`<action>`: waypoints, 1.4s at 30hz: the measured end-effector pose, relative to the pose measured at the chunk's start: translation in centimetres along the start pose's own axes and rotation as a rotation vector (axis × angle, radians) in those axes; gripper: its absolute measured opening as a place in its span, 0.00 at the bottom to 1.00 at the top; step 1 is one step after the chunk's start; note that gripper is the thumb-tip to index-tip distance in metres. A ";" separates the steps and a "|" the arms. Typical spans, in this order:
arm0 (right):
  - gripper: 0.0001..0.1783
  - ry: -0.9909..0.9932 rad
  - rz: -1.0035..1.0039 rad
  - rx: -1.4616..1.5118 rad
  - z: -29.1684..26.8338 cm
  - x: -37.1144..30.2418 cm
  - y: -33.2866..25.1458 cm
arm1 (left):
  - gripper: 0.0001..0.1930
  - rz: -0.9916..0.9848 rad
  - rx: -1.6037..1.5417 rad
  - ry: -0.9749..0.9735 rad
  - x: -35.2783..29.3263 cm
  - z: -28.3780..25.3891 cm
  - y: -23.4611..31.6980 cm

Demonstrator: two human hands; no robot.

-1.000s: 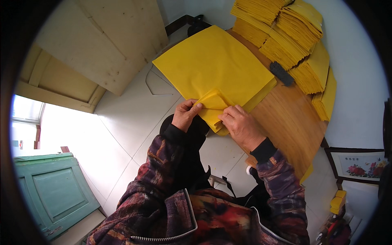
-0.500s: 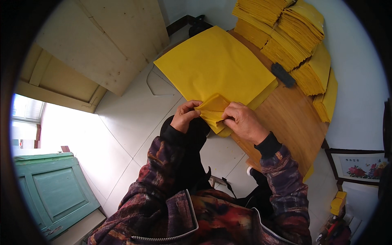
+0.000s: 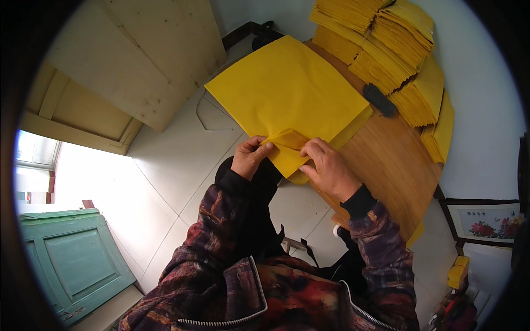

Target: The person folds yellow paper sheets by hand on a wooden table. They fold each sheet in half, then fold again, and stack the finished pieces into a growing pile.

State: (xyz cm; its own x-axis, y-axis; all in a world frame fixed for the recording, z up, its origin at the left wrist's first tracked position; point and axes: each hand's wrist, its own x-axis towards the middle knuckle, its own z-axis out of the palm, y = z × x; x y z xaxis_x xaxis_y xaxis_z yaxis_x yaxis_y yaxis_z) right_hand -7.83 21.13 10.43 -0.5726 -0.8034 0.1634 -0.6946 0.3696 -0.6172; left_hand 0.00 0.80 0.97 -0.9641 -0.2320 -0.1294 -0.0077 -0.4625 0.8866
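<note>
A large yellow sheet (image 3: 292, 88), paper or thin cloth, lies over the table's near left part, with more yellow layers showing under its right edge. Its near corner is folded back into a small pointed flap (image 3: 286, 160). At the flap's left end, my left hand (image 3: 249, 158) pinches the fold between thumb and fingers. My right hand (image 3: 330, 170) is at the flap's right side, fingers curled on its upper edge and thumb lower down by its right edge. The fingertips of the right hand are partly hidden against the sheet.
Tall stacks of folded yellow sheets (image 3: 386, 55) stand at the back right of the wooden table (image 3: 395, 160). A dark grey block-like object (image 3: 380, 100) lies before them. A green panel door (image 3: 80, 256) leans at lower left. A framed flower picture (image 3: 486, 222) stands at right.
The folded corner looks flatter and smoother now. My right thumb and fingers have moved farther apart along its edge, while my left hand keeps its pinch in nearly the same place.
</note>
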 end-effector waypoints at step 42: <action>0.05 -0.078 -0.054 0.129 -0.3 1.8 0.8 | 0.08 -0.025 -0.058 -0.023 0.0 0.0 0.4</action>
State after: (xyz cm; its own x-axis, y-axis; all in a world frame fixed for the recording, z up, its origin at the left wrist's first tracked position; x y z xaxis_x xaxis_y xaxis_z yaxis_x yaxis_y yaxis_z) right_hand -9.60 20.14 10.47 -0.4970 -0.8561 0.1419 -0.6589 0.2658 -0.7037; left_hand -0.01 0.58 1.31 -0.9695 -0.2008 -0.1403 -0.0169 -0.5164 0.8562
